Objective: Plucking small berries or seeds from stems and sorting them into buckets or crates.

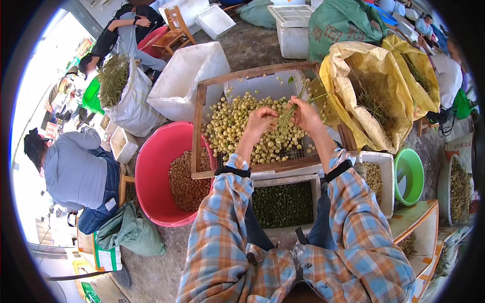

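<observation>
My right hand (305, 115) grips a bunch of thin green stems (285, 120) above a wood-framed wire mesh screen (196, 132). Some stem ends stick up past its fingers toward the upper right. Close by on the left, my left hand (261, 122) has its fingers curled at the bunch's edge; whether anything is pinched there is hard to see. Round yellowish-green fruits (231, 123) cover much of the mesh beneath both hands. Below the screen, between my legs, stands a white foam box (317, 185) of small dark green fruits (282, 204).
At left, a pink basin (151, 174) holds brownish round fruits (189, 180). A yellow woven sack (337, 83) of stems stands right of the screen, near a green basin (398, 178). Foam boxes (182, 72) stand around. One person (79, 170) sits at left; another (125, 34) bends farther back.
</observation>
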Demonstrator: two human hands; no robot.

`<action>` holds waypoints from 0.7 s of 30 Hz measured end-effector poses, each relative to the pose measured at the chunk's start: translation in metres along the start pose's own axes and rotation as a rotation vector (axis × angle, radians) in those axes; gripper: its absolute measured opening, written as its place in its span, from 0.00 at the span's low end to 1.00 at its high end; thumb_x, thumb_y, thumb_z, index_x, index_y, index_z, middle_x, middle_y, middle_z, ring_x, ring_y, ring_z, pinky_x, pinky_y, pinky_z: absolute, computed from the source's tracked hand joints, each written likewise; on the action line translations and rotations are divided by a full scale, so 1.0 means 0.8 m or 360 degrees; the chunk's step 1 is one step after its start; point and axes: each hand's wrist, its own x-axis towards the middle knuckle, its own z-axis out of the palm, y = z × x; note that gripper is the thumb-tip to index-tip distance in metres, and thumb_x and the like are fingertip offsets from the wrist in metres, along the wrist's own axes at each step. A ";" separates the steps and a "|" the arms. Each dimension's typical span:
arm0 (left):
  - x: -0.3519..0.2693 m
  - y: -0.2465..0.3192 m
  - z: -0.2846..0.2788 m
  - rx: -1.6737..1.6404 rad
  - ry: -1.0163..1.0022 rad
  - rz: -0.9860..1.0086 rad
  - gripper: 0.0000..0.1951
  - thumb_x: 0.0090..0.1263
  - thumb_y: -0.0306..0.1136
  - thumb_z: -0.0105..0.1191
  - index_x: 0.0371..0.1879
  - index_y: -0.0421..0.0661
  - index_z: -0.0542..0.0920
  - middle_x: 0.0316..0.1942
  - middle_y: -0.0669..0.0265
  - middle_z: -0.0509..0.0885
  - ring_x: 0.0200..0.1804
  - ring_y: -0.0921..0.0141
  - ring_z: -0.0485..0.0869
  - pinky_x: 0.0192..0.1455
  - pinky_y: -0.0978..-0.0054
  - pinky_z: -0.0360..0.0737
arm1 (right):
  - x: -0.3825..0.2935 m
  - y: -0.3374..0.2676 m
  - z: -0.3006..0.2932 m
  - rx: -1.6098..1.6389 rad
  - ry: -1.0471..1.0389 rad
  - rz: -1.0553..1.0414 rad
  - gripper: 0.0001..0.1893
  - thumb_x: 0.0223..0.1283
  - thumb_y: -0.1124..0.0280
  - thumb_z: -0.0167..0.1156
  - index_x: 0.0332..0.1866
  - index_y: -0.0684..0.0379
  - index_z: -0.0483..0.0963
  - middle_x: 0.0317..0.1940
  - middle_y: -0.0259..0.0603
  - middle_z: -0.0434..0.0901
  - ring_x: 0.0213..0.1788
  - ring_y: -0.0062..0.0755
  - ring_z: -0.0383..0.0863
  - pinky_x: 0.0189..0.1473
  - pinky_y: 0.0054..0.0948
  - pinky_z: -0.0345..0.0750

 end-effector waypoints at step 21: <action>-0.010 0.007 0.020 -0.0689 -0.0013 -0.0233 0.14 0.57 0.24 0.52 0.44 0.43 0.73 0.31 0.68 0.77 0.32 0.75 0.77 0.33 0.77 0.78 | 0.012 0.016 0.009 -0.0136 -0.0041 -0.0398 0.18 0.55 0.53 0.52 0.21 0.56 0.65 0.16 0.30 0.66 0.19 0.20 0.63 0.24 0.21 0.62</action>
